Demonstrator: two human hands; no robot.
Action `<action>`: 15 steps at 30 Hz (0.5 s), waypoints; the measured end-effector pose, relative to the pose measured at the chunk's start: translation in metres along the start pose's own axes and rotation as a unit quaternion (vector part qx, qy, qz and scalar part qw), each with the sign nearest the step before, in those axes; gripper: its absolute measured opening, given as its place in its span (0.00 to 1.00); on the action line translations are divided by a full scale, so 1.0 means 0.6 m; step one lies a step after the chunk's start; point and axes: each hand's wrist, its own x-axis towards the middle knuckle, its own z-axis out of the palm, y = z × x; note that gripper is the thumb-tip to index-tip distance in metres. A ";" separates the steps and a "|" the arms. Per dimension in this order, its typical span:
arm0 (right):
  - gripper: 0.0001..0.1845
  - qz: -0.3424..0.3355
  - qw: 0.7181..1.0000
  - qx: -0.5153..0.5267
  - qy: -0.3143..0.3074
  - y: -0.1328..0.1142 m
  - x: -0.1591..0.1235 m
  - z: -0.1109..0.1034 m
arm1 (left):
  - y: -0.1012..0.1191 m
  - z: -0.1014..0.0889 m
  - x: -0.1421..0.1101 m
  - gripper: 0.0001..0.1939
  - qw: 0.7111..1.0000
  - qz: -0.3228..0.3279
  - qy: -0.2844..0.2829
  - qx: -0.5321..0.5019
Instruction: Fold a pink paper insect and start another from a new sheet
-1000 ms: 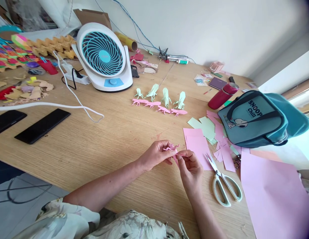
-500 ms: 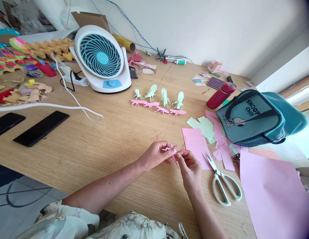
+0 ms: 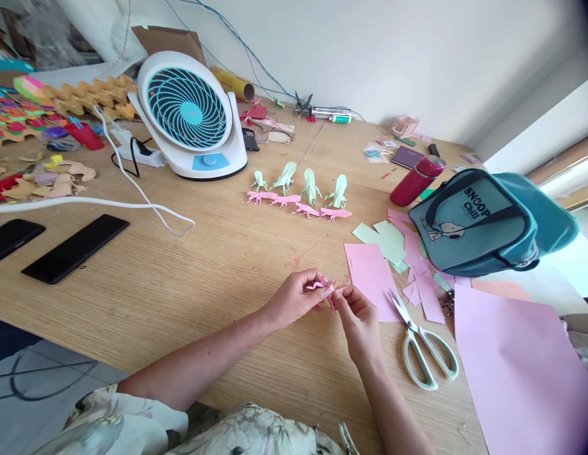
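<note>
Pink origami figure [image 3: 326, 282] betw. hands: L hand [image 3: 294, 298] pinches it, R hand [image 3: 361, 321] grips thin pt. For crisp folds, steady w/ L, press gently w/ R.

A wooden table [image 3: 203, 265] fills much of the frame. At upper left it carries a fan [image 3: 189, 114], a power strip [image 3: 149, 157] and a red cup [image 3: 89, 136]; at left, below a white cable [image 3: 61, 202], lie two phones [image 3: 76, 248]. Above centre, four green figures [image 3: 311, 184] stand behind four pink figures [image 3: 287, 200]. At right sit a bottle [image 3: 417, 181] and a bag [image 3: 483, 221]. Green paper [image 3: 394, 240], pink paper [image 3: 367, 268] and scissors [image 3: 413, 327] lie below them, and a large pink sheet [image 3: 516, 366] covers the lower right.
</note>
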 end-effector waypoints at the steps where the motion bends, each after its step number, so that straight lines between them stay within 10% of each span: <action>1: 0.15 -0.002 1.000 0.001 0.002 0.001 0.000 0.000 | 0.000 0.000 0.000 0.18 1.000 -0.001 0.003 0.003; 15: 0.13 -0.039 0.999 -0.004 0.010 0.002 -0.006 0.004 | -0.011 0.001 0.000 0.16 0.999 0.017 0.020 0.030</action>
